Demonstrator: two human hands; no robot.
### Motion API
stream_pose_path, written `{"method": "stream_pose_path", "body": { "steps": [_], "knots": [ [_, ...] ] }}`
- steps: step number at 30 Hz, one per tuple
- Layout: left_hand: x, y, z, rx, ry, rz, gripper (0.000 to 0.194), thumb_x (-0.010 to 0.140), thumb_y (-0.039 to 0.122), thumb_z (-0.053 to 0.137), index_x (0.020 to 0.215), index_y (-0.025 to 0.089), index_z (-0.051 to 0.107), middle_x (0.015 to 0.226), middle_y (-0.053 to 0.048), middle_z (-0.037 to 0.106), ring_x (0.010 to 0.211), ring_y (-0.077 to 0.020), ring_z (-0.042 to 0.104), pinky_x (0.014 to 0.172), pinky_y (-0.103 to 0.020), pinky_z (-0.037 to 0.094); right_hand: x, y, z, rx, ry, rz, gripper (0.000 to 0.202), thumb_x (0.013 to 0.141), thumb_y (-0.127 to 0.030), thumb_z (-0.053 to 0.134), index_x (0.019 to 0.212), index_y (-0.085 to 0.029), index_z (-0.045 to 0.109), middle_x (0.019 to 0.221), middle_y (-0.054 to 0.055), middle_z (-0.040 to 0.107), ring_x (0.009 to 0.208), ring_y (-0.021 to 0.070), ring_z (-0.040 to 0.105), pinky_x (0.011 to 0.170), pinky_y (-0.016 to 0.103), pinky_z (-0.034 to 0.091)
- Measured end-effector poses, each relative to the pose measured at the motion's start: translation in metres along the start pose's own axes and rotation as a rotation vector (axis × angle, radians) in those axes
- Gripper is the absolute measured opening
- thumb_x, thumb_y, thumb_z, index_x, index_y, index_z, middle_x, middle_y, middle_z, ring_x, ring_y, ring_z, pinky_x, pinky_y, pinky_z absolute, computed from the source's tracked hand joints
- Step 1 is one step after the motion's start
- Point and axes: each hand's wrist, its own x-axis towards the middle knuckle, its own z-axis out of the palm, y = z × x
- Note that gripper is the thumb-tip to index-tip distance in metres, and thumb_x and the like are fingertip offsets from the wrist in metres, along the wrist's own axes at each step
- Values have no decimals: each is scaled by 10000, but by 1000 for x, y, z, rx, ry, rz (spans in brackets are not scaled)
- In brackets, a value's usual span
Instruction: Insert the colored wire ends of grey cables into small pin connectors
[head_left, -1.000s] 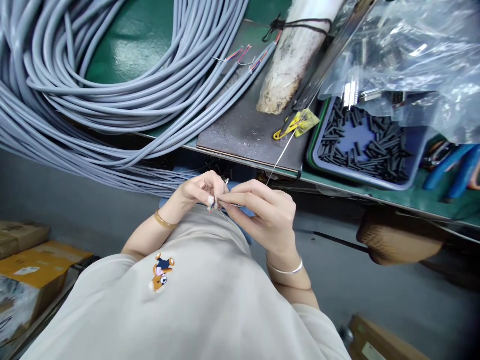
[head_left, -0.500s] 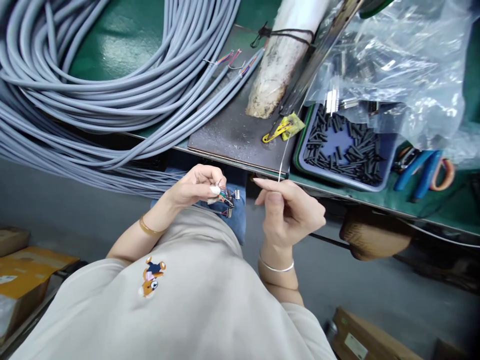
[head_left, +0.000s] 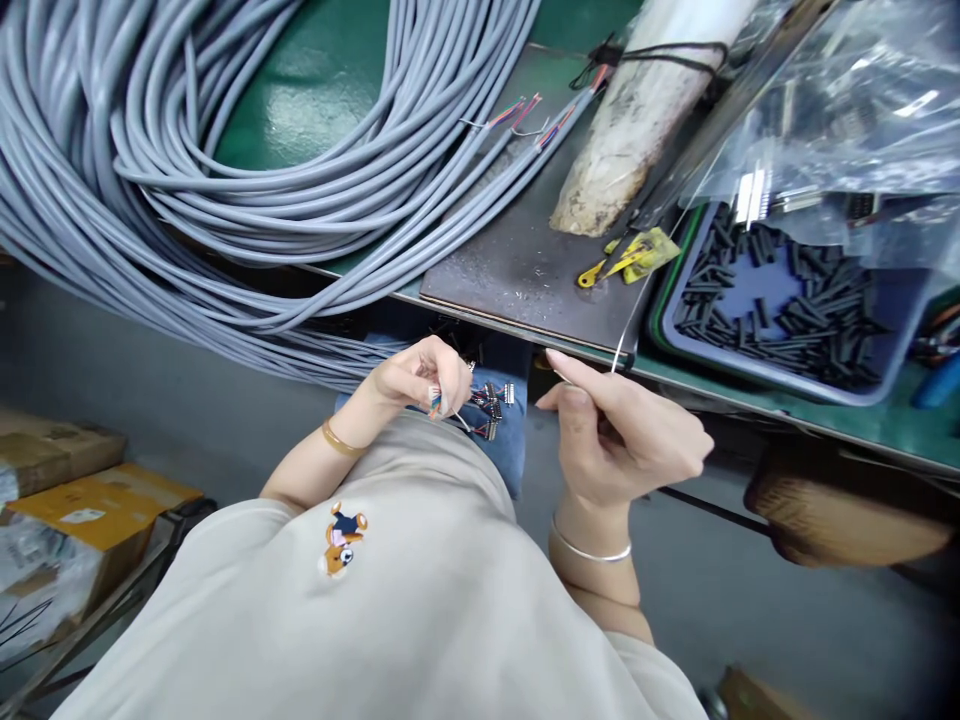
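Note:
My left hand point(head_left: 420, 375) is closed in a pinch on the stripped end of a cable, where thin coloured wires point(head_left: 435, 402) show between the fingers. Beside it, small multi-pin connectors point(head_left: 491, 402) on short wires lie over my jeans. Out to the right, my right hand point(head_left: 634, 430) pinches a thin silvery-white wire point(head_left: 620, 342), which runs up past the bench edge toward a yellow clip point(head_left: 626, 262). Its curled fingers hide the held part of this wire. The two hands are apart.
Thick loops of grey cable point(head_left: 300, 220) cover the left of the green bench. A dark board point(head_left: 510, 275) bears a wrapped white roll point(head_left: 637, 130). At right stand a blue tray point(head_left: 780, 390) of black tube pieces and clear plastic bags point(head_left: 847, 130). Cardboard boxes point(head_left: 105, 510) sit at lower left.
The view has shifted, so the bench and both hands appear further right. My left hand has turned, its fingers now curling over the coloured wires. The right hand keeps its pinch on the thin wire.

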Motion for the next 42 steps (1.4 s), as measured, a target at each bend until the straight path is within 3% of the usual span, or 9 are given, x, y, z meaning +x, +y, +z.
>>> {"method": "stream_pose_path", "body": {
  "steps": [3, 6, 10, 18, 33, 37, 42],
  "knots": [
    [1, 7, 12, -19, 198, -49, 467, 604, 538, 877, 506, 179, 594, 423, -26, 534, 330, -105, 454, 341, -229, 300, -1, 0, 0, -66, 61, -13, 233, 972, -251, 620, 1135, -303, 778, 569, -47, 632, 449, 91, 521, 476, 256, 398],
    [8, 19, 33, -94, 569, -19, 319, 680, 358, 876, 710, 176, 615, 534, 36, 574, 357, -33, 390, 350, -155, 225, 0, 1, -2, -103, 107, 28, 208, 974, -262, 619, 1090, -294, 788, 599, -33, 651, 463, 97, 512, 468, 260, 374],
    [19, 30, 56, -78, 697, -48, 299, 705, 285, 824, 708, 165, 550, 512, 63, 562, 332, -11, 356, 333, -137, 198, 2, 5, -3, -64, 48, 135, 202, 975, -245, 623, 1083, -289, 789, 594, -44, 625, 460, 91, 491, 457, 256, 340],
    [27, 26, 63, 6, 699, -11, 274, 724, 296, 789, 726, 168, 547, 508, 76, 568, 329, -13, 374, 338, -144, 217, 5, 3, -1, -44, -104, 173, 233, 999, -286, 603, 1148, -275, 782, 608, -41, 624, 478, 85, 431, 493, 254, 372],
    [27, 18, 64, 129, 688, 64, 226, 791, 282, 761, 726, 158, 583, 510, 69, 560, 353, -12, 379, 364, -148, 238, 5, 4, -3, 35, -184, 42, 257, 963, -185, 643, 1177, -259, 766, 621, -57, 613, 476, 62, 449, 512, 210, 406],
    [26, 17, 65, 123, 665, 61, 251, 792, 305, 783, 727, 153, 594, 522, 61, 558, 371, -12, 360, 365, -151, 228, 4, 8, -2, -6, -150, 129, 215, 945, -229, 686, 1139, -275, 767, 628, -64, 635, 461, 62, 460, 522, 210, 437],
    [24, 16, 65, 163, 658, 42, 276, 793, 346, 802, 744, 157, 606, 536, 53, 561, 378, -18, 357, 367, -160, 235, 3, 9, -1, 22, -120, 233, 61, 922, -278, 717, 922, -241, 766, 723, -38, 713, 474, 51, 498, 528, 206, 452]
  ]
}}
